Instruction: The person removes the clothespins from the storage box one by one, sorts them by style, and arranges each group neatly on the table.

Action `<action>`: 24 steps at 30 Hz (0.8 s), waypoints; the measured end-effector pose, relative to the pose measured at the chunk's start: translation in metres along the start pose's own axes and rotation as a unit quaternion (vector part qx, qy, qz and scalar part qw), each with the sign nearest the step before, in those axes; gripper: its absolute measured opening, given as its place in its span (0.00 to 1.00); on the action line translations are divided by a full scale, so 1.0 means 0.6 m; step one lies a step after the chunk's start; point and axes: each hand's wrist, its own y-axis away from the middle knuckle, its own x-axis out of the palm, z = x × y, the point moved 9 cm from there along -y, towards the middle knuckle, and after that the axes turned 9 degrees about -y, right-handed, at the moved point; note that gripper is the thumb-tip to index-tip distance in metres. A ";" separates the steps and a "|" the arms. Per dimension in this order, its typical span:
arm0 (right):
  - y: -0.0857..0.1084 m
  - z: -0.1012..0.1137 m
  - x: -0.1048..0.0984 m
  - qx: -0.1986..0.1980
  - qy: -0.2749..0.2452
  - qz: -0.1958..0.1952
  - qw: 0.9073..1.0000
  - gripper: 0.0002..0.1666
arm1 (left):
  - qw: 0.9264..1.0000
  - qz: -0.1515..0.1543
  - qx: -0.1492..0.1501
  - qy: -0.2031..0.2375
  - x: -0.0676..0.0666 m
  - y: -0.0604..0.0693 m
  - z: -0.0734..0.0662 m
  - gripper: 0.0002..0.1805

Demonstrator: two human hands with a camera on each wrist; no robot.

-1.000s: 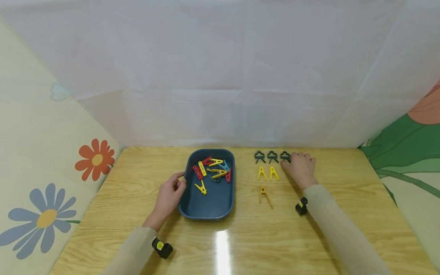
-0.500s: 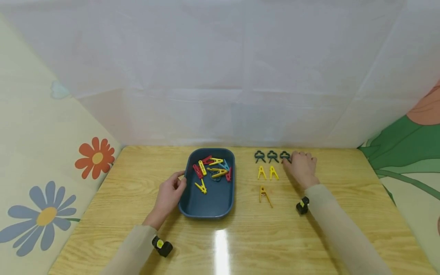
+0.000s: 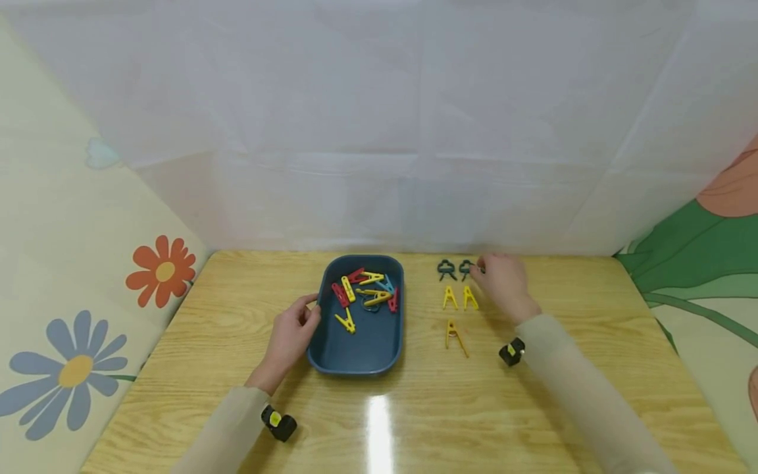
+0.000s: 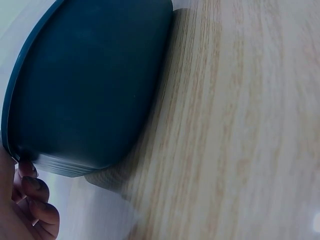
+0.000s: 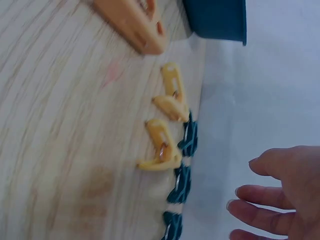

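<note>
My left hand (image 3: 294,331) grips the left rim of a dark blue plastic bin (image 3: 355,352), thumb on the rim and fingers curled at its outer wall in the left wrist view. Inside lie red, yellow and blue clothespins (image 3: 347,288). My right hand (image 3: 502,282) hovers over the right end of a row of dark green clips (image 3: 446,270), its fingers apart and holding nothing in the right wrist view. That view shows three dark clips (image 5: 181,184); the head view hides the third behind the hand. Two yellow clothespins (image 3: 470,297) lie just in front of the row.
A larger orange-yellow clothespin (image 3: 453,338) lies nearer on the wooden table (image 3: 450,421). A white sheet (image 3: 379,164) hangs behind the table's back edge. Flower-patterned panels (image 3: 77,276) stand at both sides.
My right hand has come off the third dark clip and shifted left and up, over the row. My left hand stays on the bin.
</note>
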 end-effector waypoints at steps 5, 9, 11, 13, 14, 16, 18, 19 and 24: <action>-0.005 0.046 -0.002 -0.036 -0.022 0.011 0.999 0.14 | 1.000 0.000 0.002 -0.001 0.000 0.000 0.000 0.18; -0.008 0.078 -0.002 -0.055 -0.029 0.022 0.998 0.14 | 1.000 -0.001 0.003 -0.002 -0.001 -0.001 0.000 0.18; -0.011 0.096 0.000 -0.069 -0.027 0.024 0.997 0.13 | 1.000 -0.004 0.004 -0.002 -0.001 0.000 -0.001 0.18; -0.014 0.115 0.001 -0.087 -0.022 0.024 0.996 0.12 | 1.000 -0.007 0.004 -0.002 -0.002 0.000 -0.002 0.18; -0.015 0.125 0.002 -0.096 -0.022 0.025 0.995 0.12 | 1.000 -0.008 0.004 -0.003 -0.002 0.000 -0.002 0.18; -0.017 0.144 0.007 -0.115 -0.020 0.027 0.993 0.11 | 1.000 -0.007 0.002 -0.002 -0.002 0.001 -0.003 0.18; -0.019 0.162 0.013 -0.132 -0.014 0.031 0.991 0.12 | 1.000 -0.005 0.001 -0.002 -0.002 0.002 -0.003 0.18; -0.020 0.172 0.016 -0.139 -0.009 0.036 0.990 0.12 | 1.000 -0.005 0.001 -0.002 -0.002 0.002 -0.004 0.18; -0.022 0.225 0.041 -0.185 0.024 0.065 0.980 0.12 | 1.000 -0.004 0.003 -0.004 -0.004 0.003 -0.005 0.18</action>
